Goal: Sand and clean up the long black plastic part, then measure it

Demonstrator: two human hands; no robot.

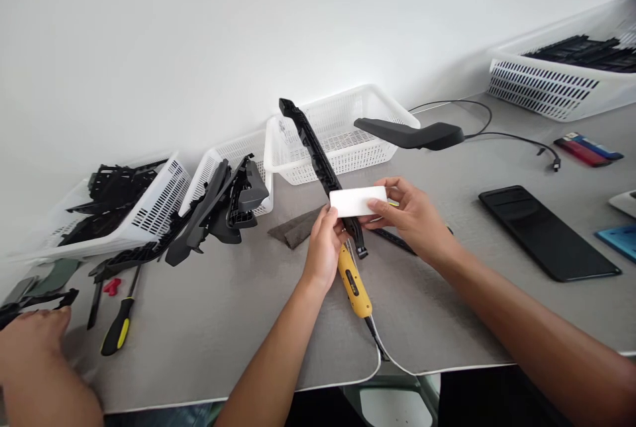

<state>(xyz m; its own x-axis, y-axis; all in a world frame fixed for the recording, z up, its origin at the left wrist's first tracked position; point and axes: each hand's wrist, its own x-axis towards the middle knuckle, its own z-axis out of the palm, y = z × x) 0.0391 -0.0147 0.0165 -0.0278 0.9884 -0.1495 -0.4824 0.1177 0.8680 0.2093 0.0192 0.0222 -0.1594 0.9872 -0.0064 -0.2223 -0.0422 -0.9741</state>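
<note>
Both of my hands hold a small white rectangular block (358,201) above the grey table (238,321). My left hand (324,246) pinches its left end and my right hand (413,216) grips its right end. Behind the block a long black plastic strip (318,159) slants up towards the baskets; which hand bears it I cannot tell. A yellow electric screwdriver (354,289) lies just below my left hand. A grey cloth (295,228) lies to the left of my hands.
White baskets (342,129) stand along the wall, some with black plastic parts (116,189). A black curved part (412,134), a cable (517,139), a black phone (546,232) and a yellow-handled screwdriver (119,324) lie about. Another person's hand (34,334) rests at the lower left.
</note>
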